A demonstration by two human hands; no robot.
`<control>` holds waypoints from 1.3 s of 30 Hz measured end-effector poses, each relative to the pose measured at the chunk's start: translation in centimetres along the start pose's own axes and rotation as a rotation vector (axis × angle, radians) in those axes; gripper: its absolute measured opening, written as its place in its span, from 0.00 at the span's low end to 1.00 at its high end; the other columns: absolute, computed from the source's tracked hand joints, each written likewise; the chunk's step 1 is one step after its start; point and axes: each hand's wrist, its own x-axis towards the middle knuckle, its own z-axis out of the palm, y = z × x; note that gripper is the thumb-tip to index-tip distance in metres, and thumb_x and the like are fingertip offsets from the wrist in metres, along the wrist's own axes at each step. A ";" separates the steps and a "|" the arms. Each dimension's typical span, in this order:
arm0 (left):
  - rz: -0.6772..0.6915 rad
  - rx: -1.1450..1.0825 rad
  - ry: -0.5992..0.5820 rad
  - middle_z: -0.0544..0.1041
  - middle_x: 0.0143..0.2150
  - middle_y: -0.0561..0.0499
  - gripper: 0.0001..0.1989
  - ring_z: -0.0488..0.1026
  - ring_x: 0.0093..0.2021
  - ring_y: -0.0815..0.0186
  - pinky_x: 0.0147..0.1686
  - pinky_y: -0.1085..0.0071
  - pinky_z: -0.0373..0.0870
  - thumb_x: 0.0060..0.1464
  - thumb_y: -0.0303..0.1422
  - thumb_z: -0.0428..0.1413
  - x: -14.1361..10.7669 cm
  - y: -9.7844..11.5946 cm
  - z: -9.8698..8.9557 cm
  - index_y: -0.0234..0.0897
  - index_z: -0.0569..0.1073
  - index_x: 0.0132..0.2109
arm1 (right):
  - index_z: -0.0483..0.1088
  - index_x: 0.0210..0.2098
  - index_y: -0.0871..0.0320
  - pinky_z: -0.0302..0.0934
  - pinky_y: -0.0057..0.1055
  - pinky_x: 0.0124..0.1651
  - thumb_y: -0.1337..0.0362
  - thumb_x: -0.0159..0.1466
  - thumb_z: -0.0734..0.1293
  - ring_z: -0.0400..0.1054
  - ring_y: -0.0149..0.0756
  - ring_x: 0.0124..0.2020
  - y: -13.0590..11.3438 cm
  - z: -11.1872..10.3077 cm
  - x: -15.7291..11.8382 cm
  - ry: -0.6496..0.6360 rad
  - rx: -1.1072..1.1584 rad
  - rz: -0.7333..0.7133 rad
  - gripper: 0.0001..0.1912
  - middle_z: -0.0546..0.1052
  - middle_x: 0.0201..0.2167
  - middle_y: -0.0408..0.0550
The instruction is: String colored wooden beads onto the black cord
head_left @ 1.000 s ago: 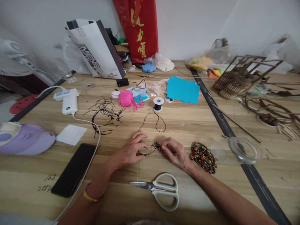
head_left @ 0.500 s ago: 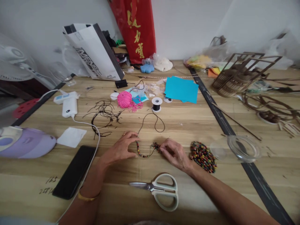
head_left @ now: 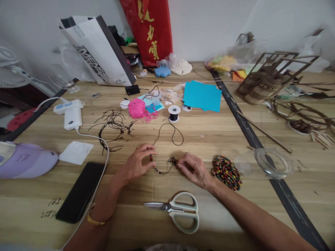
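A short string of small multicoloured beads lies in a curve on the table between my hands. My left hand is at its left end, thumb and fingers apart, the fingertips at the beads. On the other side, my right hand pinches the right end of the beaded string, beside a small dark bunch of beads. Thin black cord loops from the string back to a white spool. A coiled pile of colourful beads rests right of my right wrist. Scissors with pale handles lie in front.
A phone and white cable flank my left forearm. Black cord scraps, pink yarn and blue sheets lie farther back. Clear plastic rings and brown woven baskets stand to the right.
The view has shifted slightly. My left fingers have spread a little and moved slightly along the beads; my right hand keeps its pinch in nearly the same place.
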 end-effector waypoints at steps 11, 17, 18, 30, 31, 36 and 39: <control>-0.006 -0.270 -0.132 0.78 0.45 0.43 0.14 0.71 0.46 0.60 0.48 0.64 0.66 0.51 0.28 0.57 0.7 3.4 3.5 0.35 0.75 0.46 | 0.66 0.34 0.58 0.60 0.31 0.34 0.65 0.66 0.60 0.65 0.35 0.30 0.2 0.1 -0.1 -0.036 -0.009 -0.064 0.05 0.71 0.27 0.48; -0.188 -0.486 -0.179 0.79 0.36 0.46 0.12 0.72 0.33 0.68 0.33 0.74 0.68 0.53 0.31 0.55 0.7 3.6 3.9 0.32 0.76 0.44 | 0.66 0.37 0.57 0.60 0.32 0.35 0.66 0.67 0.60 0.65 0.36 0.31 0.6 0.5 -0.3 -0.087 -0.067 -0.168 0.04 0.73 0.29 0.49; -0.207 -0.524 -0.192 0.79 0.34 0.47 0.12 0.72 0.32 0.68 0.32 0.75 0.68 0.52 0.31 0.56 0.7 3.4 4.1 0.32 0.76 0.43 | 0.66 0.37 0.57 0.60 0.32 0.35 0.66 0.67 0.60 0.65 0.36 0.31 0.6 0.5 -0.3 -0.086 -0.071 -0.177 0.04 0.73 0.29 0.49; -0.204 -0.403 -0.102 0.74 0.24 0.52 0.04 0.66 0.24 0.73 0.24 0.78 0.62 0.50 0.29 0.57 0.8 3.2 4.7 0.32 0.76 0.31 | 0.66 0.38 0.58 0.62 0.33 0.37 0.68 0.67 0.60 0.65 0.36 0.33 0.2 0.4 -0.1 -0.134 -0.050 -0.197 0.04 0.73 0.30 0.50; -0.192 -0.372 -0.096 0.74 0.25 0.52 0.04 0.66 0.24 0.73 0.25 0.78 0.62 0.50 0.28 0.56 0.8 3.1 4.7 0.32 0.76 0.31 | 0.66 0.38 0.58 0.61 0.33 0.37 0.68 0.66 0.60 0.65 0.36 0.33 0.1 0.3 -0.1 -0.121 -0.048 -0.187 0.04 0.73 0.30 0.50; -0.106 -0.243 -0.061 0.77 0.28 0.51 0.04 0.69 0.28 0.70 0.29 0.76 0.64 0.50 0.25 0.55 0.7 2.6 5.0 0.33 0.76 0.32 | 0.66 0.39 0.59 0.62 0.32 0.36 0.67 0.66 0.60 0.65 0.36 0.33 0.2 0.1 -0.1 0.030 -0.020 -0.035 0.05 0.72 0.31 0.50; -0.059 -0.211 -0.066 0.77 0.30 0.50 0.05 0.70 0.29 0.69 0.31 0.75 0.65 0.51 0.25 0.54 0.7 2.4 5.0 0.33 0.76 0.32 | 0.66 0.39 0.58 0.62 0.31 0.36 0.67 0.66 0.59 0.65 0.36 0.34 0.3 0.1 -0.1 0.107 0.013 0.055 0.05 0.71 0.31 0.49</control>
